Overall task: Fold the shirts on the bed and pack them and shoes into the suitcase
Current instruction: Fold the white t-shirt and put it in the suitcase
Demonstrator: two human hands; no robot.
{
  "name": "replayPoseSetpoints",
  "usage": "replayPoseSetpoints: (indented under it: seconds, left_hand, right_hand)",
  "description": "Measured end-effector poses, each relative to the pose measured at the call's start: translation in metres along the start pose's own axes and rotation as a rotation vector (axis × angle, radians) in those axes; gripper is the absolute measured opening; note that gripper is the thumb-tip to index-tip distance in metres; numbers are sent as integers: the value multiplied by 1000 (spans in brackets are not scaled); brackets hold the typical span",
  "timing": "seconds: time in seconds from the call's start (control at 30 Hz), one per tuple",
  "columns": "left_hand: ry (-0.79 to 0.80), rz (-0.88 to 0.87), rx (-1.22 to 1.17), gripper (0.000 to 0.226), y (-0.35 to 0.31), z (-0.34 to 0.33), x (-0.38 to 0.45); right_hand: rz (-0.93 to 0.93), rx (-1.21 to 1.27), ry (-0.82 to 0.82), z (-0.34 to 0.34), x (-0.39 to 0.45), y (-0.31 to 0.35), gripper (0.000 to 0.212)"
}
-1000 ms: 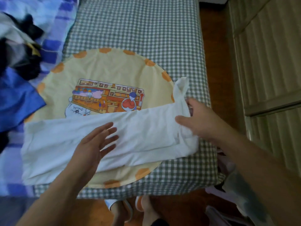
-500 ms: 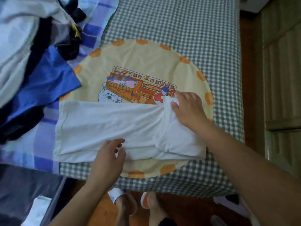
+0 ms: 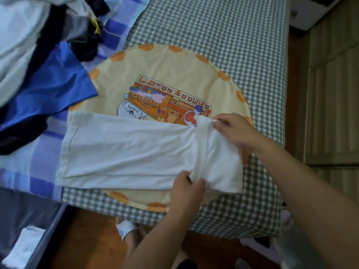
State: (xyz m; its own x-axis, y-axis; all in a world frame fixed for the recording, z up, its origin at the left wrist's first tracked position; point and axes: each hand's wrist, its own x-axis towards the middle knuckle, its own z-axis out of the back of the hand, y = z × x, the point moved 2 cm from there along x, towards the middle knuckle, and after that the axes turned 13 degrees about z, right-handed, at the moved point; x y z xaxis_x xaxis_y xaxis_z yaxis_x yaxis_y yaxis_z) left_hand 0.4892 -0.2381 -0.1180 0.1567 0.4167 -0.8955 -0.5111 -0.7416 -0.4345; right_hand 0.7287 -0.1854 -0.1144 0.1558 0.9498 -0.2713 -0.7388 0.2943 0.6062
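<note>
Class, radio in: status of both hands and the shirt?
Left hand pinching white shirt at near edge. Right hand gripping its far corner. Shirt folded into a long strip on the bed. Nothing in the way.

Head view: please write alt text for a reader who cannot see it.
Both hands pinch the right end of a folded white shirt on a checked bed: left hand at the near edge, right hand at the far edge. Unfolded clothes lie left.

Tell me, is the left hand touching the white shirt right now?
Touching. The head view shows the left hand with thumb and fingers pinching a bunched fold of the white shirt at its near edge, with no gap between them.
</note>
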Motion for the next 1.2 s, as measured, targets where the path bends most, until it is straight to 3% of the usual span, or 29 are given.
replayPoseSetpoints:
  seconds: [0.1,0.2,0.23,0.3,0.43,0.53,0.63,0.73,0.9,1.0,1.13,1.2]
  left_hand:
    - [-35,-2,3,23,6,8,-7]
    - [-125,8,162,22,14,14,1]
    - [-162,-2,209,16,17,14,2]
    - [-274,-89,354,8,15,16,0]
    - [-518,-732,702,43,-4,1,0]
    - [-453,-899,969,54,-26,-28,26]
    - [-317,-789,1152,61,-35,-38,71]
    - [-308,-720,1385,65,-35,-24,109]
    - [-276,-808,1411,64,-47,-12,105]
    - [-469,-734,1245,61,-36,40,96]
    - [-747,-393,1131,64,3,184,100]
    - [-790,-266,1064,64,12,239,101]
  right_hand:
    - [94,134,55,-4,-1,12,22]
    - [42,-182,249,-44,15,8,31]
    - [40,-307,240,-60,19,3,29]
    - [93,-484,35,-77,21,0,22]
    - [179,-525,-438,-63,-5,5,24]
    - [103,-469,-504,-54,-45,7,36]
    - [-36,-485,-298,-74,-82,-7,51]
    - [-140,-571,-62,-101,-98,-27,64]
    - [-143,-574,-141,-108,-75,5,63]
    - [32,-522,-139,-116,-57,24,64]
    - [99,-588,-67,-142,-44,22,66]
    - [81,-607,-61,-147,-40,20,67]
